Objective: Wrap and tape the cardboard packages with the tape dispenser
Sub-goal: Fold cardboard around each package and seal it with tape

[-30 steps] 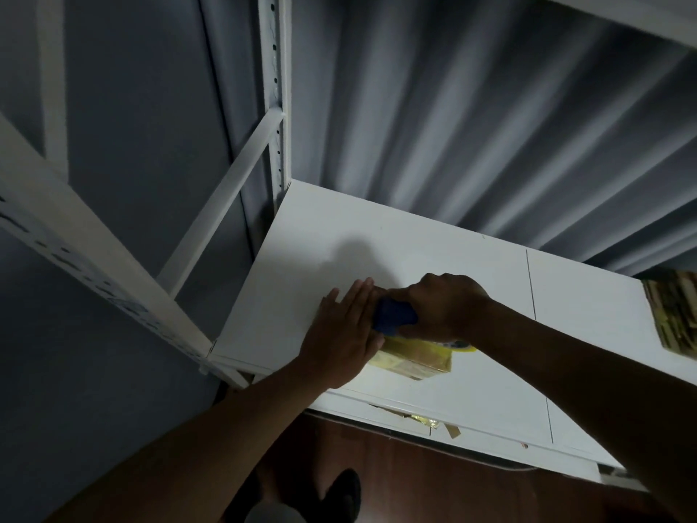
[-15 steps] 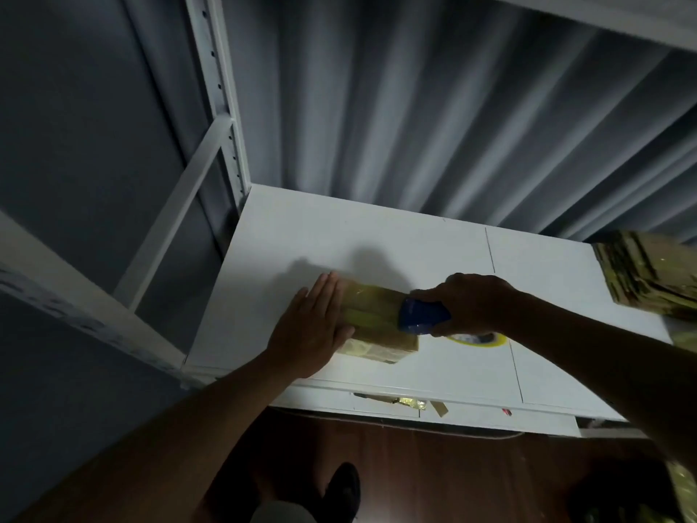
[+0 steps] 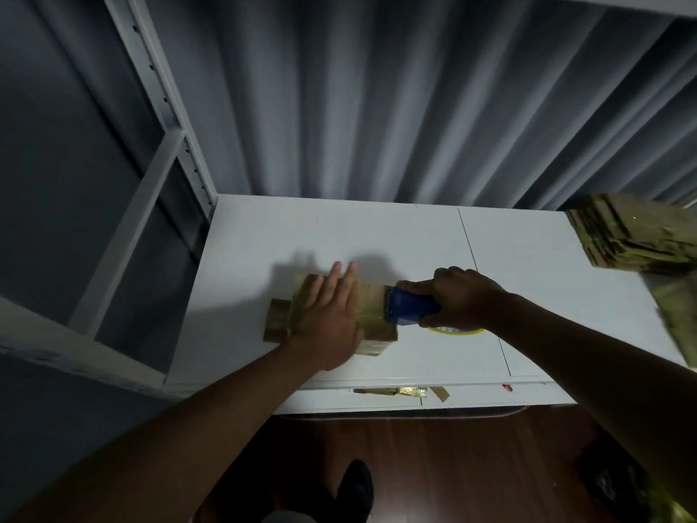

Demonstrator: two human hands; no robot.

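A small cardboard package (image 3: 371, 315), shiny with yellowish tape, lies on the white table (image 3: 415, 235). My left hand (image 3: 328, 315) lies flat on top of it with straight fingers, pressing it down. My right hand (image 3: 462, 296) grips the blue tape dispenser (image 3: 409, 305), whose front edge sits on the package's right end. The yellow tape roll (image 3: 456, 331) shows just under my right hand. The package's left end sticks out past my left hand.
A stack of taped cardboard packages (image 3: 637, 232) stands at the table's right edge. Tape scraps (image 3: 399, 391) hang on the table's front edge. A white metal shelf frame (image 3: 158, 107) rises at the left, and grey curtains hang behind.
My right hand has drawn the dispenser rightward across the package, from under my left hand to its right end. My left hand now lies further onto the package top. The camera turned right.
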